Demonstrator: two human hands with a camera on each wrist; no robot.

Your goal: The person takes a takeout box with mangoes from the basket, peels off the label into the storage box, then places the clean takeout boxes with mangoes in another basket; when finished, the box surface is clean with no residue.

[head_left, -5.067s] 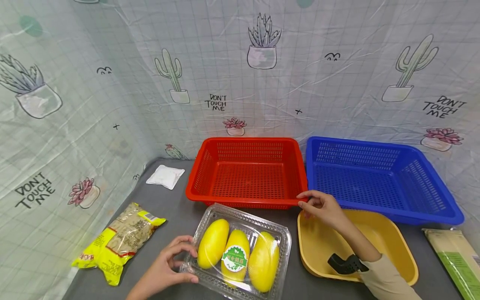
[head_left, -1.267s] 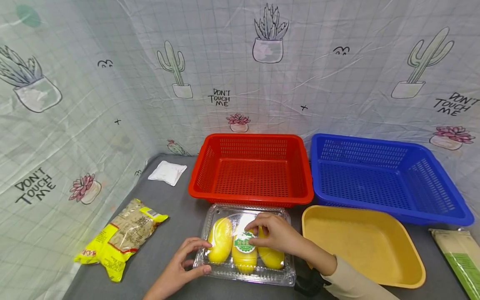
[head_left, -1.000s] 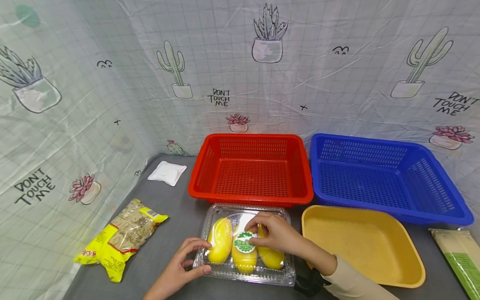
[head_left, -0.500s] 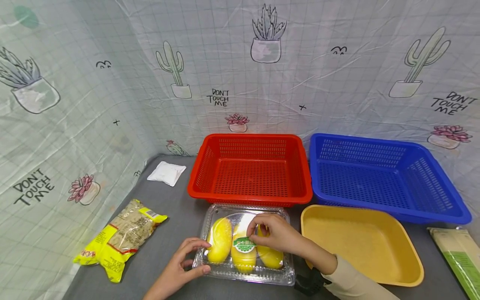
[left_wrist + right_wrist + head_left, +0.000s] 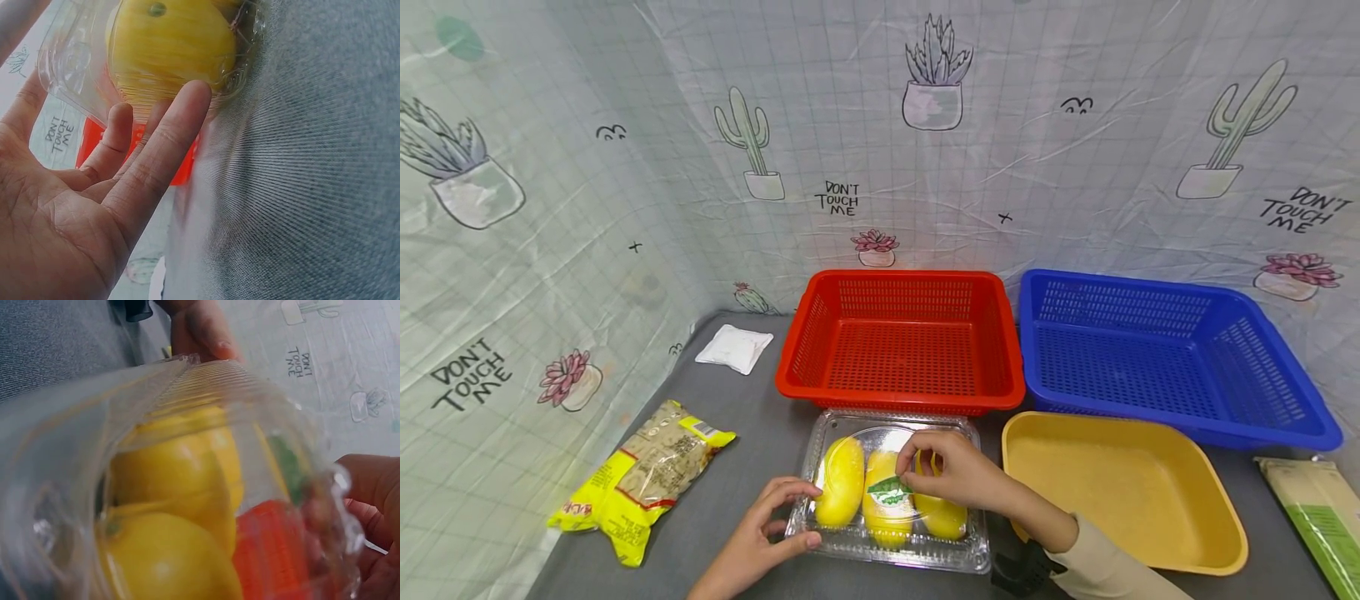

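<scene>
- The round green-and-white label (image 5: 891, 495) sits on top of the clear plastic box (image 5: 928, 557), over the middle one of three yellow fruits.
- The right hand (image 5: 953, 473) is much the nearer: it comes in from the right above the lid, thumb and forefinger pinching the label at its upper right edge.
- So the label lies to the left of that pinch and slightly toward the person; its upper part looks folded over on a slant, apparently lifted from the lid.
- The left hand (image 5: 767, 529) is at the box's left end, thumb and fingers spread around the near corner and touching it. From there the label lies to the right.
- The box's long side runs left to right across the counter (image 5: 756, 454), while the middle fruit (image 5: 889, 523) points away from the person.
- The red basket (image 5: 898, 400) stands just behind the box, and the yellow tub (image 5: 1120, 483) just to its right.
</scene>
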